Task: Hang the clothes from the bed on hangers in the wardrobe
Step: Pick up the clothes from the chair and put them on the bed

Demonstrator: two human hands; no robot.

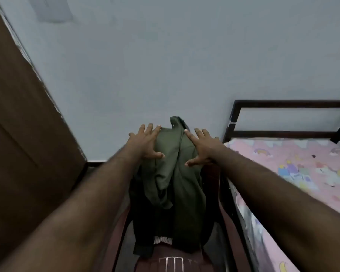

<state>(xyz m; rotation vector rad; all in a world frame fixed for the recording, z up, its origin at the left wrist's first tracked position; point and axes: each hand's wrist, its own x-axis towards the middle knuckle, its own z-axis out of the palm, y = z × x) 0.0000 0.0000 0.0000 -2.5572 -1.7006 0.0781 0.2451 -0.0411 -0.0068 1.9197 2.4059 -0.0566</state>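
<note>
1. Bare and splayed, the left hand (145, 141) and right hand (202, 148) grip nothing.
2. Between them hangs a green garment (171, 173), draped over a dark red chair (220, 193); fingertips rest at its upper edges.
3. Right of the right hand lies the bed (302, 173) in pink sheets.
4. Left of the left hand stands a brown wardrobe (18, 134).

Dim room, plain pale grey wall (165, 65); brown wooden door (18, 124) at left; dark metal bed frame (283, 104) at right, pink patterned sheet (302, 173)
</note>
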